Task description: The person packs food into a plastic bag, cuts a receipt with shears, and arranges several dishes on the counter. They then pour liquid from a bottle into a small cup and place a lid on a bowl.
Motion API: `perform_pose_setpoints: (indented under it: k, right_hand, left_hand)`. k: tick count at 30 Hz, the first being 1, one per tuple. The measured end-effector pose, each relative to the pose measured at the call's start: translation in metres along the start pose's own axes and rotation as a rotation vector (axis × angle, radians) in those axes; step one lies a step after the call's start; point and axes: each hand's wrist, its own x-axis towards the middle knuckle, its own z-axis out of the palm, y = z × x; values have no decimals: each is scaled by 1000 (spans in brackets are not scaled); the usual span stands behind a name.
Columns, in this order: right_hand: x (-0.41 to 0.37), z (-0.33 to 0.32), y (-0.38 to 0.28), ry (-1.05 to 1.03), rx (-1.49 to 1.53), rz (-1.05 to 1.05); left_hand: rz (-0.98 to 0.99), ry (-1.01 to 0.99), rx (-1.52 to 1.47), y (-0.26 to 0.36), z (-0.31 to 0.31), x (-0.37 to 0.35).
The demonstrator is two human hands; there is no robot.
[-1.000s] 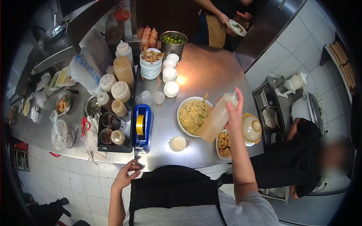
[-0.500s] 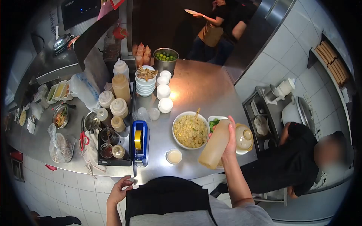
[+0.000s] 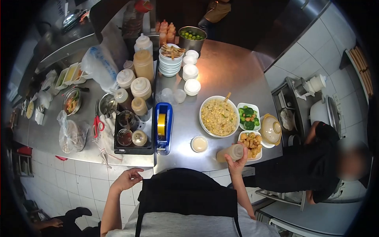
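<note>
My right hand point(image 3: 237, 165) is wrapped round a translucent squeeze bottle point(image 3: 225, 154) near the front edge of the steel counter, its cap end facing up toward me. Left of the bottle stands a small cup of pale sauce point(image 3: 199, 144). Behind them is a large white bowl of fried rice point(image 3: 219, 117) with a wooden stick in it. Beside that bowl sit a dish of broccoli point(image 3: 248, 117), a dish of golden fried pieces point(image 3: 251, 144) and a lidded clay pot point(image 3: 271, 129). My left hand point(image 3: 128, 179) hangs at the counter's front edge, fingers loosely bent, holding nothing.
A blue tape dispenser point(image 3: 164, 130) stands beside a black caddy point(image 3: 134, 150) of bottles and jars. Stacked white bowls point(image 3: 170, 68), small white cups point(image 3: 192, 87) and a pot of limes point(image 3: 192, 36) are farther back. Red scissors point(image 3: 98, 125) lie left. A co-worker point(image 3: 300, 162) is at right.
The squeeze bottle has come down and toward me, turning so its cap faces up. The fried pieces now show fully. The view has shifted, and the people beyond the counter have mostly left it.
</note>
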Motion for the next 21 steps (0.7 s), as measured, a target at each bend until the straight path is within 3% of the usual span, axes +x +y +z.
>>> perform_pose_setpoints:
  k: [1, 3, 7, 9, 10, 13, 14, 16, 21]
  right_hand:
    - [0, 5, -1, -8, 9, -2]
    - [5, 18, -18, 220, 300, 335]
    - [5, 19, -4, 80, 270, 475]
    - [25, 10, -6, -329, 0, 575]
    - [37, 9, -14, -329, -7, 576]
    - [65, 9, -38, -948, -346, 612]
    - [65, 10, -38, -951, -352, 613]
    - [66, 15, -41, -1240, -641, 648]
    - [74, 25, -53, -1403, -833, 553]
  left_hand:
    - [11, 15, 9, -3, -2, -1]
    - [-19, 24, 24, -14, -7, -1]
    - [-138, 3, 82, -46, -17, 2]
    - [-167, 4, 127, -63, -18, 1]
    - [-199, 7, 174, -75, -18, 0]
    - [-165, 38, -3, -139, -13, 2]
    - [-129, 69, -93, -153, -12, 2]
    - [-91, 93, -36, -154, -7, -3]
    - [-91, 192, -195, -190, 10, -8]
